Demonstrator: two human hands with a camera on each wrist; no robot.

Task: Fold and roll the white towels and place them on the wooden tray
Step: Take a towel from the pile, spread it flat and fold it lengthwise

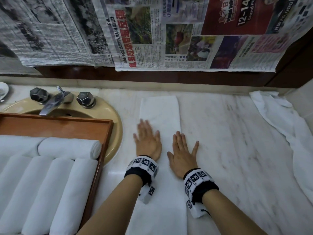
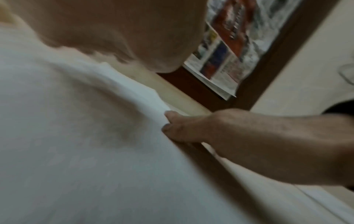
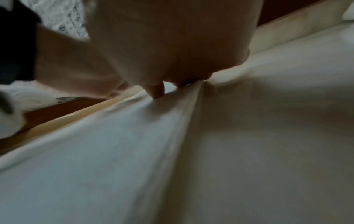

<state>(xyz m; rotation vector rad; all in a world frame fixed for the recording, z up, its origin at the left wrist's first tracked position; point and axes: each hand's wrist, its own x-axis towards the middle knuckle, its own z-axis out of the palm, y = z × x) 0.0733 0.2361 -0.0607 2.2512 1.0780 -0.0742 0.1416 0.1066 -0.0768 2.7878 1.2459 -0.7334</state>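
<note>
A white towel (image 1: pixel 160 112), folded into a long narrow strip, lies flat on the marble counter (image 1: pixel 228 150), running from the back wall toward me. My left hand (image 1: pixel 147 138) presses flat on its left half with fingers spread. My right hand (image 1: pixel 183 153) lies flat across the strip's right edge, partly on the marble. Both palms press the cloth (image 2: pixel 95 136) in the wrist views (image 3: pixel 95 166). The wooden tray (image 1: pixel 105 141) on the left holds several rolled white towels (image 1: pixel 67 148).
A beige sink (image 1: pixel 111 112) with a chrome tap (image 1: pixel 54 100) sits behind the tray. A crumpled white towel (image 1: pixel 284 126) is heaped along the counter's right side. Newspaper (image 1: pixel 169 39) covers the wall behind.
</note>
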